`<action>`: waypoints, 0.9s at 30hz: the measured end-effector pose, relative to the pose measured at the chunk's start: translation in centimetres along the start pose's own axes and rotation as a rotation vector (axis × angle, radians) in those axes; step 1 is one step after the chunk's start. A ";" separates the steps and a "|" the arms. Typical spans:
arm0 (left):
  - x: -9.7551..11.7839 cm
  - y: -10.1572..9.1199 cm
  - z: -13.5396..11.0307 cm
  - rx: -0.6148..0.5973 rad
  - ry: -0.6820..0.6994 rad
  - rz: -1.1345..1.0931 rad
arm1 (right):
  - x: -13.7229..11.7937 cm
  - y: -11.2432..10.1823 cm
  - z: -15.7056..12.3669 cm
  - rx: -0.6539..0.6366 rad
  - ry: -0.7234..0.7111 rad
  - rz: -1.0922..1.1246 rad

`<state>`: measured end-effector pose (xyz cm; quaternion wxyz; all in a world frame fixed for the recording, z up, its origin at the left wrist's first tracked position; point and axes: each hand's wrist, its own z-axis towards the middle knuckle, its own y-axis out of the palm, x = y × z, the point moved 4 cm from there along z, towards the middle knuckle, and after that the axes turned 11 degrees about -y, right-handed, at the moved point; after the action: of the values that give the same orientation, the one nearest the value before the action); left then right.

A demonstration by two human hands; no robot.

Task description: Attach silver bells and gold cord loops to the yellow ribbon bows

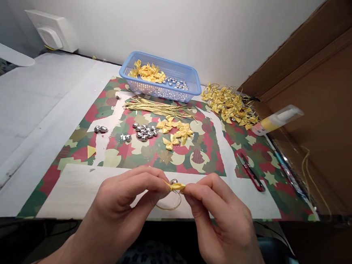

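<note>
Both hands meet just above the table's near edge. My left hand [129, 194] pinches one end of a small yellow ribbon bow [176, 186], and my right hand [214, 210] pinches the other end. A silver bead [174, 181] sits on top of the bow, and a loop of gold cord [171, 205] hangs below it. Beyond the hands, on the patterned paper mat [82, 149], lie several silver beads [144, 132], loose yellow bows [175, 132] and a bundle of gold cords [158, 106].
A blue plastic basket [162, 77] with bows and beads stands at the back. A heap of finished bows [231, 105] lies to its right. Red thread snips [251, 172] and a glue bottle [277, 120] rest at the right, beside a cardboard wall [329, 107].
</note>
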<state>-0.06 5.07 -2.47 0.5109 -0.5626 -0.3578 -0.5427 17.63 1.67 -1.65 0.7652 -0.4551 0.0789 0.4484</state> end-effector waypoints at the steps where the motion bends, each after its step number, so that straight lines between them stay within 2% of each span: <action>1: 0.0 0.0 -0.1 -0.002 0.005 0.006 | 0.0 0.0 0.0 -0.002 0.003 0.009; 11: 0.0 0.0 -0.1 -0.034 -0.037 -0.050 | 0.3 0.0 0.7 0.003 0.115 0.234; 20: 0.5 0.3 0.4 -0.071 -0.143 -0.157 | 1.6 0.4 0.7 -0.096 0.321 0.553; 27: -0.2 0.5 0.2 -0.074 -0.196 -0.167 | 2.7 0.8 0.4 -0.117 0.401 0.629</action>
<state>0.41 5.22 -2.75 0.4055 -0.5997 -0.4311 -0.5386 18.50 3.76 -3.30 0.5321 -0.5304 0.3372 0.5673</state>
